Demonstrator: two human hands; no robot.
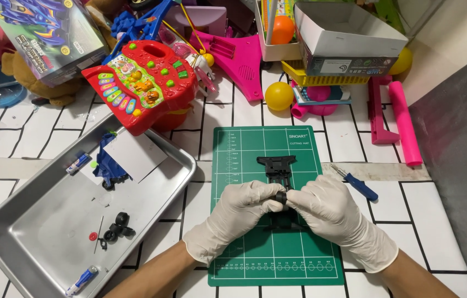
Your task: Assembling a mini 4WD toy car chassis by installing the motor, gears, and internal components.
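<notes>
Head view, items as they lie. Left hand (236,212), white glove: fingers curled, thumb and fingertips pinching a small black wheel (281,197) from the left. Right hand (327,208), white glove: fingers curled, pinching the same wheel from the right; my two hands meet on it at lower centre of the frame. Black plastic frame (276,164): flat on the green cutting mat (244,165), just above my hands, its lower part hidden behind my fingers. Another dark piece shows beneath my hands on the mat; I cannot tell what it is.

Blue-handled screwdriver (360,185): on the white tiled tabletop (437,221), just right of the mat, near my right hand, not touched.

Metal tray (35,221): left of the mat. Contents: blue toy part (109,168) with a white paper sheet (134,154) over it at the tray's upper end; loose black wheels (117,226), a thin metal rod and a small red disc (93,236) near the middle; two small batteries, one at the upper left (77,163), one at the lower edge (81,280).

Upper part of frame: red toy keyboard (142,83), pink toy guitar (239,58), yellow ball (279,95), open cardboard box (349,36), pink plastic pieces (396,116) at right.
</notes>
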